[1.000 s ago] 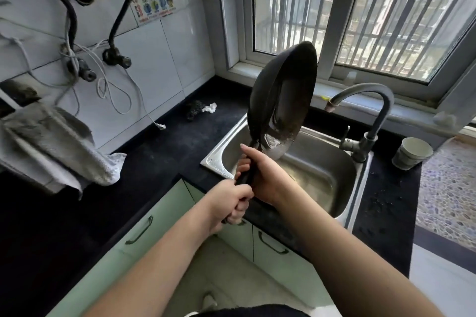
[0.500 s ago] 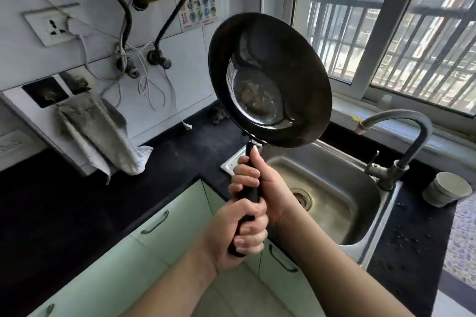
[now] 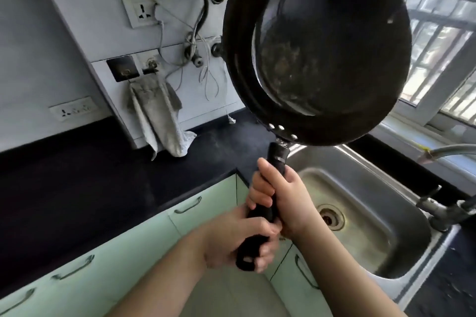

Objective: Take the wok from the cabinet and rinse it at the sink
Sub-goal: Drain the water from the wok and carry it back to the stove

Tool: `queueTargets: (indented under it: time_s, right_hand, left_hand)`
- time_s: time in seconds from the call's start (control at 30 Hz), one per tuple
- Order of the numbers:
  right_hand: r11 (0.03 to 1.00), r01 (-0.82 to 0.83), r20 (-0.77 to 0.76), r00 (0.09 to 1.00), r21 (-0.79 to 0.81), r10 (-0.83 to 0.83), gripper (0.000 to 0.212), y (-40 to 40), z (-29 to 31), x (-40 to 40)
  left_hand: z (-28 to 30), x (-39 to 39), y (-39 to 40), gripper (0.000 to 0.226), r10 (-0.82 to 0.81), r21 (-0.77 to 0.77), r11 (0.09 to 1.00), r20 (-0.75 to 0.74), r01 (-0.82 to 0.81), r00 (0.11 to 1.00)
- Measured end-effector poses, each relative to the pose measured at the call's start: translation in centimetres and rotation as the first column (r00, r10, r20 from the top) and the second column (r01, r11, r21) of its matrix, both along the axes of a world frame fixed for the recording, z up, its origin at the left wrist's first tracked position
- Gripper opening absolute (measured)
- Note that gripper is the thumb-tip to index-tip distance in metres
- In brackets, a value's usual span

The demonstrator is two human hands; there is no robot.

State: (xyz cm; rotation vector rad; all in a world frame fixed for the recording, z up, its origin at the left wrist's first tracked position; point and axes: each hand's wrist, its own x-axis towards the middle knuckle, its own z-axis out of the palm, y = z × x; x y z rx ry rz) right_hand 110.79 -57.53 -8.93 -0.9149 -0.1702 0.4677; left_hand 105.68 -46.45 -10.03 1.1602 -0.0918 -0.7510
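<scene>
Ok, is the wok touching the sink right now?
Apart. The head view shows the wok raised by its handle in both hands, left hand and right hand, with open space between its rim and the sink.

One wok [image 3: 316, 49]; two hands [image 3: 280, 195].

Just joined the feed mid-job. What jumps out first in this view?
A big black wok held upright, filling the upper centre, its inside facing the camera. Both hands grip its black handle below: right hand higher, left hand at the end. Under them, at right, is the steel sink.
</scene>
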Motion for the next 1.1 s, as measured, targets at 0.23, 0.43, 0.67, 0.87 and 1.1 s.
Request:
queueTargets:
  time_s: [0.23, 0.43, 0.67, 0.87, 1.1]
  right_hand:
    - [0.973, 0.047, 0.164, 0.986, -0.227, -0.009, 0.026, 5.3, -1.6, -3.6]
    - [0.961, -0.059, 0.134, 0.986, -0.271, 0.099, 0.032, 9.7, -0.9, -9.1]
    - [0.959, -0.255, -0.171, 0.957, -0.120, 0.233, 0.023, 14.9, -0.6, -16.2]
    - [0.924, -0.380, -0.458, 0.831, -0.052, 0.316, 0.040, 20.2, -2.7, -21.6]
    - [0.839, -0.538, -0.640, 0.616, 0.084, 0.460, 0.042, 26.0, -6.2, -26.9]
  left_hand:
    - [-0.8, -4.9, 3.6, 0.013, 0.360, 0.258, 0.885, 0.148, -0.388, 0.921]
    - [-1.3, -11.5, 7.1, 0.031, 0.453, 0.073, 0.886, 0.082, -0.459, 0.888]
    - [-0.7, -19.9, 11.0, 0.036, 0.536, -0.097, 0.837, -0.052, -0.539, 0.843]
    - [-0.8, -26.5, 13.5, 0.022, 0.673, -0.101, 0.684, -0.297, -0.723, 0.678]
    - [-2.4, -32.4, 17.1, 0.027, 0.742, -0.108, 0.467, -0.492, -0.878, 0.455]
